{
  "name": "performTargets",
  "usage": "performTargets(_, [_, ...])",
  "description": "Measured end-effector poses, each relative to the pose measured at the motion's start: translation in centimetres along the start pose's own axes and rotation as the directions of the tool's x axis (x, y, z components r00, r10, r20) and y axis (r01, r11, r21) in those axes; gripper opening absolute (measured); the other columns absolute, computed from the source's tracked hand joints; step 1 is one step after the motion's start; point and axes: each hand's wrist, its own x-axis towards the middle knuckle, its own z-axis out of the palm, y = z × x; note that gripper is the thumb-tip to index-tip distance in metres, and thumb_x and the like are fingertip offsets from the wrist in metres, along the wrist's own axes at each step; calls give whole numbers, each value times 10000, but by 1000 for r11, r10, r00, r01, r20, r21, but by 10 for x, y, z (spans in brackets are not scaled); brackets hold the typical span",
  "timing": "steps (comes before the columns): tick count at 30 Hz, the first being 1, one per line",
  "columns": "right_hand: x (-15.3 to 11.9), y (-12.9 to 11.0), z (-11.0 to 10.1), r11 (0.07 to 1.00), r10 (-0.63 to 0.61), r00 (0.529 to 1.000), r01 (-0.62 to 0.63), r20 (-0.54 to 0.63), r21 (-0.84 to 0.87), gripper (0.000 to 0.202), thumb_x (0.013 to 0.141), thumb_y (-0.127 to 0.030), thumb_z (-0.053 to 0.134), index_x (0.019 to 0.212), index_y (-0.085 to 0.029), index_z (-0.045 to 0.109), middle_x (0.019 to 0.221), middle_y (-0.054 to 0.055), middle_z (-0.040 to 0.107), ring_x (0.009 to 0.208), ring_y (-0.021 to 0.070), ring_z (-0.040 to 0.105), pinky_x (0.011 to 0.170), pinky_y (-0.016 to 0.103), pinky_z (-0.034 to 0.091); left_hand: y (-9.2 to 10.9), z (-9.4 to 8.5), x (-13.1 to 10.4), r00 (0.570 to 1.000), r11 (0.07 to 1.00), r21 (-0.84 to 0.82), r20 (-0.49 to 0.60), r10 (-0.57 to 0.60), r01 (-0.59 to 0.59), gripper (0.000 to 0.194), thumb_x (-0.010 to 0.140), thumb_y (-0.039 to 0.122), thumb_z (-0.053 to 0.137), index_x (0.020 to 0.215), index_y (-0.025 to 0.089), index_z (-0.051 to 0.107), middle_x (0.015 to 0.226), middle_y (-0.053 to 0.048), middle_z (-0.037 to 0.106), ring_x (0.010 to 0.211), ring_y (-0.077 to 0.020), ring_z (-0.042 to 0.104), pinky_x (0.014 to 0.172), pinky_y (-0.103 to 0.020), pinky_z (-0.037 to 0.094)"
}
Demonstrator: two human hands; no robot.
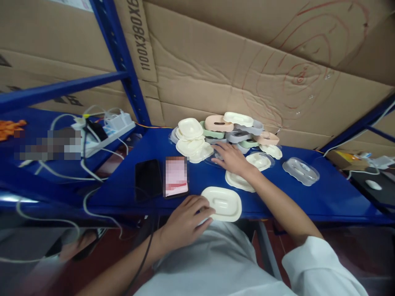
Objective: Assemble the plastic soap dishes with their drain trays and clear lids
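Observation:
My left hand is closed at the left edge of a cream, rounded plastic tray with a raised bar in its middle, at the table's front edge. Beyond it, my right hand reaches out with fingers extended. Its fingertips lie over a clear plastic shell, partly hidden by the hand; whether they touch it I cannot tell. Behind are piled cream trays and slotted covers in peach, green and grey. More cream pieces lie partly under my right forearm.
Two phones, one dark and one lit, lie left of the tray. A clear plastic shell sits to the right. Cables and a power strip occupy the left; a cardboard wall stands behind. A mouse lies far right.

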Motion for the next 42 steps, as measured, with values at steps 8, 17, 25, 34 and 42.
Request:
performTargets(8, [90,-53,-8,990,-140,970,130,-199,-61,445,1099,-342,474,1450,-104,608,1562,193,571,1386,367,522,1131,499,361,-3,-2,-4,999,999,-30,42,-13,14,190,1023,172,604,1196,201,676,1087,-79,687,1107,-238,646,967,-391,522])
performTargets(17, [54,23,-7,988,-11,959,-34,-283,-154,442,1093,-269,398,1449,-96,595,1503,204,618,1349,378,511,1099,527,337,-3,-2,-4,999,997,-60,36,-38,40,190,1025,173,600,1186,219,690,1080,-75,692,1078,-240,654,958,-394,530])
performTargets(25, [74,50,-15,977,39,972,-85,-231,-194,367,1055,-236,435,1199,-107,746,1230,214,750,1200,400,552,1047,590,332,-4,-3,-4,999,999,-33,42,-21,23,216,1024,166,599,1210,221,694,1089,-82,703,1100,-242,663,972,-393,534])
performTargets(34, [75,58,-43,974,117,939,-44,-324,223,391,1059,-469,550,1208,-158,734,1205,121,765,1130,315,646,1014,482,430,-4,-3,-4,999,999,-28,35,-15,16,199,1024,159,608,1197,207,693,1103,-86,703,1092,-238,669,970,-394,540])
performTargets(42, [-24,27,-65,842,119,938,79,-325,534,435,984,-643,644,1035,-213,695,1034,46,768,955,234,709,877,382,561,-4,-1,-6,1000,1000,12,-1,-27,27,208,1021,183,629,1211,224,702,1286,-112,704,1123,-245,692,996,-415,572])
